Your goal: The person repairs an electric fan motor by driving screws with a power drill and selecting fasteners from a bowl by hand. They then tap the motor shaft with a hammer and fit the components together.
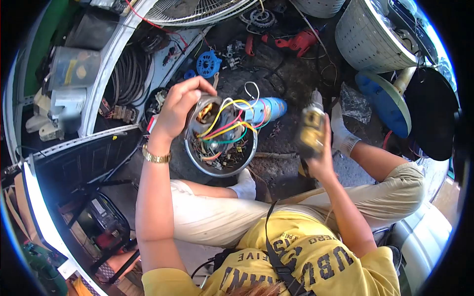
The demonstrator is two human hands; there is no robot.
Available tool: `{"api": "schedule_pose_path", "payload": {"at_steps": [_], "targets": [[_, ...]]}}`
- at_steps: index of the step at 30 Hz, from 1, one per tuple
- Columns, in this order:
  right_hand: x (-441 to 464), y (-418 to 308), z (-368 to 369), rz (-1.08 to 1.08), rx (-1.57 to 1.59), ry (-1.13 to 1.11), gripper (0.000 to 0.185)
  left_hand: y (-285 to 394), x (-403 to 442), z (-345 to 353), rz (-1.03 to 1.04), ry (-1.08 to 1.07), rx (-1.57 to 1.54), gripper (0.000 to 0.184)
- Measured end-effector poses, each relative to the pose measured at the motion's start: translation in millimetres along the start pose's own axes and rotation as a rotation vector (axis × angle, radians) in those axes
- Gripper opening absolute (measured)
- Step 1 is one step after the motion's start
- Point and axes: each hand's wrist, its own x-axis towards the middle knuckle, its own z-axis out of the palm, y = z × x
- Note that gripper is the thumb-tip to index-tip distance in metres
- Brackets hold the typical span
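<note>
Hands point(178, 107) point(321, 163) hold wired casing point(196, 129) and drill point(312, 130); shirt point(316, 251) reads "FIVE".

1 head-worn cam, v. wide fisheye w/ dark corners; looks fwd & steeply down from just above yellow shirt point(316, 241), over trousers point(222, 209), to floor point(284, 140) farther off, far edge twd top.

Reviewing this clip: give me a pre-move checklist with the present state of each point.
1. Left hand grips the motor part: ok.
2. Right hand holds the drill: ok.
3. Drill is apart from the coloured wires: ok, with a visible gap.
4. Wires tucked in: not ok, they loop loosely out of the motor part.
5. Bit fitted firmly in the drill: cannot tell, too blurred.
6. Bowl stands upright, small parts inside: ok.
</note>
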Motion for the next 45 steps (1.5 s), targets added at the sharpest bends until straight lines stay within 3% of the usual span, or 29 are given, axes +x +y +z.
{"api": "schedule_pose_path", "payload": {"at_steps": [2, 6, 9, 12, 14, 16, 18, 21, 24, 30, 36, 38, 40, 42, 44, 45], "targets": [[15.8, 47.6, 14.3, -0.059, -0.491, 0.083, 0.097, 3.2, 4.4, 1.6, -0.029, -0.012, -0.039, 0.034], [31.7, 112.3, 39.4, 0.320, -0.777, 0.112, 0.096, 0.0, 11.2, -1.8, -0.017, -0.005, -0.049, 0.033], [30.3, 154.0, 38.5, 0.309, -0.897, 0.073, 0.095, 4.5, 12.6, -4.2, 0.014, 0.001, 0.030, 0.036], [21.2, 159.6, 38.9, 0.245, -0.923, 0.034, 0.086, 2.6, 12.2, -5.6, -0.019, -0.027, 0.067, 0.039], [38.6, 120.9, 47.6, 0.140, -1.222, 0.113, 0.057, -1.8, 12.8, -6.1, 0.034, -0.026, 0.092, 0.039], [84.3, 80.1, 46.8, -0.200, -0.625, 0.020, 0.021, -3.2, 13.7, -4.1, 0.073, 0.010, 0.135, 0.037], [102.6, -11.2, 62.8, 0.076, 0.057, -0.227, 0.019, 0.8, 13.3, -2.3, 0.077, 0.048, 0.198, 0.037], [111.7, -67.9, 82.0, -0.131, 0.032, -0.420, 0.029, -2.0, 17.8, -0.5, 0.076, 0.055, 0.177, 0.037], [114.6, -79.5, 91.5, 0.057, 0.036, -0.501, 0.033, -3.4, 21.3, 0.9, 0.080, 0.050, 0.175, 0.039], [130.9, -73.4, 88.1, 0.116, 0.075, -0.605, 0.034, -2.7, 28.2, -1.0, 0.078, 0.049, 0.231, 0.042], [122.7, -87.4, 86.2, 0.119, 0.121, -0.451, 0.028, -2.2, 34.8, 1.6, 0.041, 0.087, 0.190, 0.043], [124.2, -82.4, 61.1, 0.244, 0.321, -0.511, 0.023, -5.6, 37.7, -0.9, 0.000, 0.087, 0.177, 0.043], [123.9, -56.5, 32.5, 0.156, 0.256, -0.525, 0.019, -9.2, 39.4, -4.9, -0.004, 0.125, 0.244, 0.037], [114.4, -32.3, 4.4, 0.244, 0.010, -0.584, 0.019, -20.7, 44.1, -9.1, -0.008, 0.247, 0.224, 0.050], [99.3, 7.5, -12.5, 0.498, -0.327, -0.614, 0.022, -26.9, 46.0, -16.1, -0.011, 0.240, 0.183, 0.050], [86.9, 41.5, -13.9, 0.509, -0.446, -0.664, 0.024, -31.7, 47.5, -18.0, 0.078, 0.261, 0.245, 0.051]]}}
